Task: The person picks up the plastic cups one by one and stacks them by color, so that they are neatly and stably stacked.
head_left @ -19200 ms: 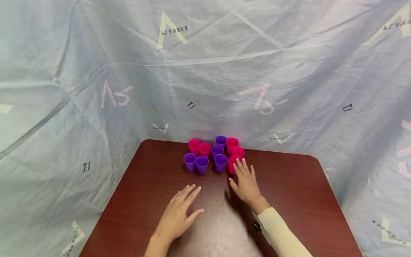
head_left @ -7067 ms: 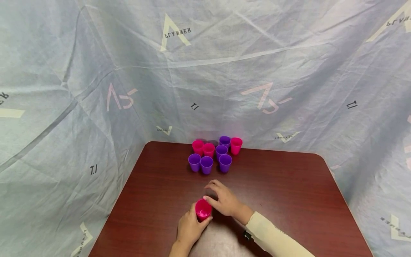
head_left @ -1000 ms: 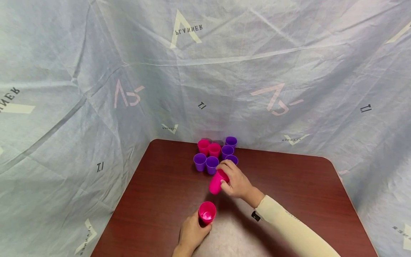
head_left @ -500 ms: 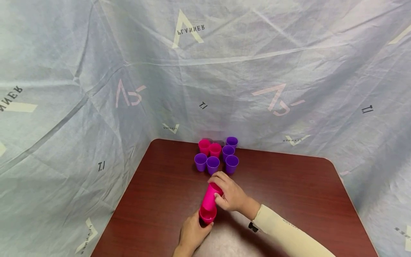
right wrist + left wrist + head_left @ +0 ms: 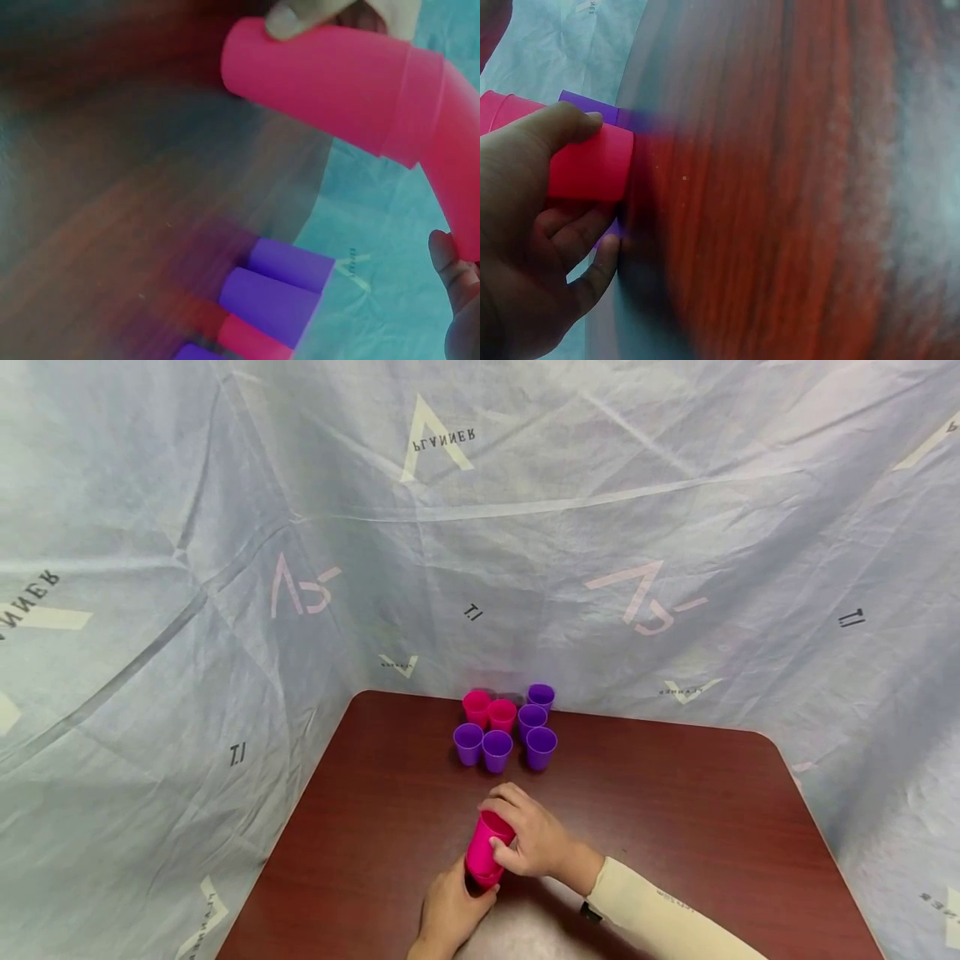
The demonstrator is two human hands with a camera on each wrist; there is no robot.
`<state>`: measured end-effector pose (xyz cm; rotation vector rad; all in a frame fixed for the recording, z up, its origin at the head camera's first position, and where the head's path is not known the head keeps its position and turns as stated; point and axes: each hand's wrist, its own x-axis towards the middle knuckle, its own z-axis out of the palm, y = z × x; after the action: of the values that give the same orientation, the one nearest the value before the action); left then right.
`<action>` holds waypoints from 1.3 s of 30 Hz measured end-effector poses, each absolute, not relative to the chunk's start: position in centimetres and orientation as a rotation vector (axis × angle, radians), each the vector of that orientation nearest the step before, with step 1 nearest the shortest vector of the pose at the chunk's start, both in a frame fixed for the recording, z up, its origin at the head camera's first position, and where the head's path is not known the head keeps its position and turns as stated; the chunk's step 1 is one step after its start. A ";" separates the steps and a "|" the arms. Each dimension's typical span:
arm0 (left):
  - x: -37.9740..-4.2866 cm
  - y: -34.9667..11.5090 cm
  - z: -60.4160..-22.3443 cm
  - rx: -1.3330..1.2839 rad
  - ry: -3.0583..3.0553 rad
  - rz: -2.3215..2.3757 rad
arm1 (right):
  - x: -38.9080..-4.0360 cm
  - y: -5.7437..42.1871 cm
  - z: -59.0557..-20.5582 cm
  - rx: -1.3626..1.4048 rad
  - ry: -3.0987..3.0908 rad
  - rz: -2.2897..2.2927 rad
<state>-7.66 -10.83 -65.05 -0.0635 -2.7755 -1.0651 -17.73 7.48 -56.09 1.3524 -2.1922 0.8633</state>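
Near the front middle of the table, my left hand (image 5: pixel 450 910) grips the lower pink cup (image 5: pixel 487 879) around its side. In the right wrist view a doubled rim shows on the left hand's cups (image 5: pixel 409 105), so they look nested. My right hand (image 5: pixel 536 839) holds another pink cup (image 5: pixel 486 850) near its rim, thumb on the near side. That cup leans, its base inside the mouth of the lower cup. The left wrist view shows the left thumb (image 5: pixel 574 124) pressed along the pink cup's wall (image 5: pixel 592 165).
Behind the hands stand two pink cups (image 5: pixel 502 714) and several purple cups (image 5: pixel 497 752), mouths up and grouped close together. The brown table (image 5: pixel 675 810) meets a grey printed sheet (image 5: pixel 525 543) at its back and left.
The right hand has moved down and toward the left hand, lowering its pink cup into the lower one. Earlier, three pink cups stood at the right of the group; none stands there now.
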 end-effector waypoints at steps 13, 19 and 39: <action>-7.7 -10.7 -64.7 -0.062 -2.787 -1.030 | -16.4 6.7 -57.1 1.325 -2.216 0.871; -7.8 -10.7 -65.0 -0.084 -2.772 -0.995 | -15.6 6.3 -58.5 1.214 -2.302 0.840; -7.6 -10.6 -65.3 -0.184 -2.691 -0.984 | -14.5 5.6 -60.8 1.168 -2.352 0.794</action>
<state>-7.60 -10.60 -65.31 -0.1836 -2.6915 -0.9843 -14.49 5.65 -60.82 1.1677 -2.3523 0.7943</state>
